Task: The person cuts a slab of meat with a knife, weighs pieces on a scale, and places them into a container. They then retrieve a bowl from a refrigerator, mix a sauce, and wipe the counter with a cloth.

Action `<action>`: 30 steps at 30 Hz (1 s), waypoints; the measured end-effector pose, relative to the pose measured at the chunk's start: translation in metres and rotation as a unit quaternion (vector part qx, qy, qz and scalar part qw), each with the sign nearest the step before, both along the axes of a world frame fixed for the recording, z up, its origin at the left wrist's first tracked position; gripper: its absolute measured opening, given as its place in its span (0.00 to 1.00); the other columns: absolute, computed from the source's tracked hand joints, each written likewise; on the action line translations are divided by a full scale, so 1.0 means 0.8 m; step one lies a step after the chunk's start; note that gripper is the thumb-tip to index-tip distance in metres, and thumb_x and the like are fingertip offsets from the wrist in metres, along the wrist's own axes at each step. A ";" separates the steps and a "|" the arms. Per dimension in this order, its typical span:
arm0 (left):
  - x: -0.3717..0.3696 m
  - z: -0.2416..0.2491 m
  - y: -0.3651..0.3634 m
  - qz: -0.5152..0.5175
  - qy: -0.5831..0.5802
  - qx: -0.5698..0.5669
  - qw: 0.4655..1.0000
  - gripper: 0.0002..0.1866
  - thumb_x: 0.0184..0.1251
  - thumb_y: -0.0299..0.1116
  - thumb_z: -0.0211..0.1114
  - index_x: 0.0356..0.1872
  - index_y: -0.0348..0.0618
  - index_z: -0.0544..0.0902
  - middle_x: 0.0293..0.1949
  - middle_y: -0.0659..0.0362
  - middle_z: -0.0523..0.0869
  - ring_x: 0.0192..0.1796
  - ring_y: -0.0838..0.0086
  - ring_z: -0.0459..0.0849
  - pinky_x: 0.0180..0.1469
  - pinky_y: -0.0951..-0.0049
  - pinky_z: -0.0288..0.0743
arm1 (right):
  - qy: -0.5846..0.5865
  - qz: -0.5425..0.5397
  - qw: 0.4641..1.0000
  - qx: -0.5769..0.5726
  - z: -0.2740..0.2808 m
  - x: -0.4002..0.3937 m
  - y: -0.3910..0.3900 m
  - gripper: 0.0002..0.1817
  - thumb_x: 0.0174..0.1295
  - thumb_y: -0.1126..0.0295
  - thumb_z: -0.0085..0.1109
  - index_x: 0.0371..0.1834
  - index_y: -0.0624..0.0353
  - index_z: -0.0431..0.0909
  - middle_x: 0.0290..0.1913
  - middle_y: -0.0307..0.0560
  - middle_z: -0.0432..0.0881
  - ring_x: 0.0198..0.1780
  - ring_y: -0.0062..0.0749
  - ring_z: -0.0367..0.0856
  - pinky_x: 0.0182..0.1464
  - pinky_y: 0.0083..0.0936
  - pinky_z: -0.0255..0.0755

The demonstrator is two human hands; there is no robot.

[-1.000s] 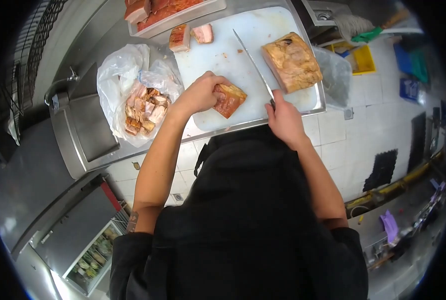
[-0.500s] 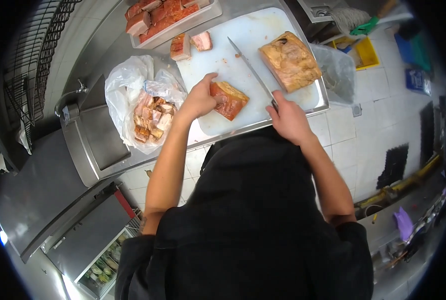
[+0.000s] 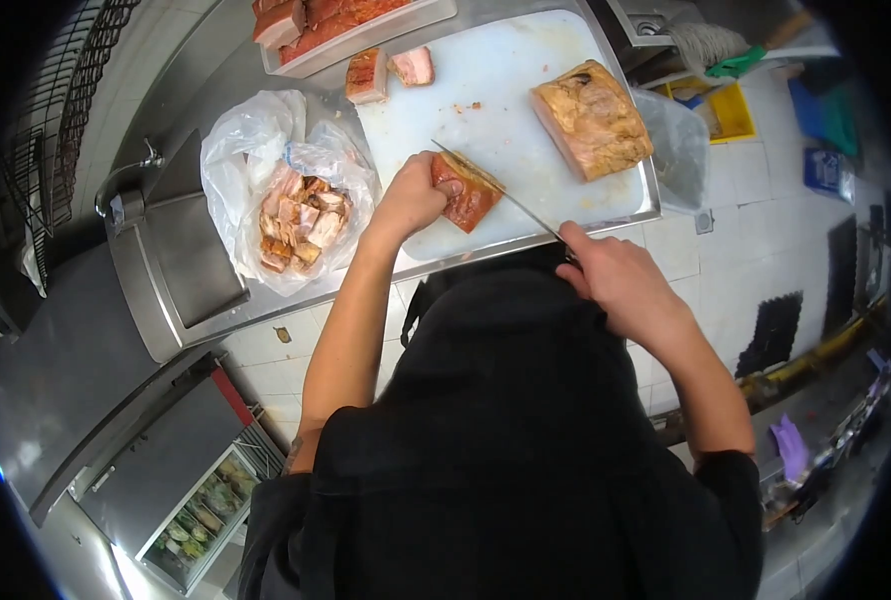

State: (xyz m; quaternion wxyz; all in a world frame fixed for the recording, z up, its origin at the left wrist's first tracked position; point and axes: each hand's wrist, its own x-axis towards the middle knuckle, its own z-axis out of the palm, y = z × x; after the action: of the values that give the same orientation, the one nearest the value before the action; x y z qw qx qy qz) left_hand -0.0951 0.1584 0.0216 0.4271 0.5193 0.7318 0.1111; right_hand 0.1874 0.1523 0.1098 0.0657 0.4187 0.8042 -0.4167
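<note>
Head view: the left hand [image 3: 411,200] presses its closed fingers on a browned meat piece [image 3: 469,193] at the near edge of the white cutting board [image 3: 486,90]. The right hand [image 3: 611,275] grips a knife [image 3: 496,188], its blade lying across that piece. A larger slab [image 3: 592,118] sits far right.

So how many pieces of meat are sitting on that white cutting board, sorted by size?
Large slab: 1
Medium piece under the left hand, with the knife in the right hand on it: 1
Small pieces at the far edge of the cutting board: 2
Total: 4
</note>
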 end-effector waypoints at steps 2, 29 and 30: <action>-0.004 -0.004 0.001 -0.011 0.004 -0.013 1.000 0.23 0.62 0.34 0.71 0.53 0.29 0.78 0.47 0.40 0.84 0.51 0.52 0.84 0.55 0.61 0.75 | -0.001 0.010 1.000 -0.003 0.000 -0.001 0.004 0.15 0.67 0.67 0.59 0.48 0.60 0.66 0.29 0.61 0.81 0.37 0.63 0.80 0.37 0.51 0.72; -0.006 -0.020 -0.001 0.037 -0.045 -0.035 0.998 0.24 0.60 0.34 0.71 0.55 0.32 0.78 0.52 0.41 0.80 0.57 0.50 0.80 0.60 0.60 0.73 | 0.068 -0.039 0.996 0.030 -0.115 -0.051 0.033 0.14 0.66 0.66 0.59 0.50 0.58 0.70 0.34 0.59 0.84 0.40 0.61 0.82 0.42 0.54 0.73; -0.009 -0.021 -0.002 0.054 -0.079 -0.039 0.995 0.25 0.59 0.34 0.71 0.57 0.33 0.78 0.52 0.41 0.81 0.58 0.51 0.80 0.61 0.60 0.73 | 0.084 -0.029 0.994 0.057 -0.102 -0.044 0.037 0.14 0.66 0.65 0.59 0.50 0.56 0.71 0.34 0.58 0.84 0.39 0.60 0.82 0.40 0.54 0.73</action>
State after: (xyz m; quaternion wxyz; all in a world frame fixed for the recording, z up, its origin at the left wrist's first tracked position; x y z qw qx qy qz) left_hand -0.1021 0.1570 0.0049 0.4965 0.4519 0.7266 0.1461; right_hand 0.1521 0.1818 0.0279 -0.0384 0.4085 0.8166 -0.4060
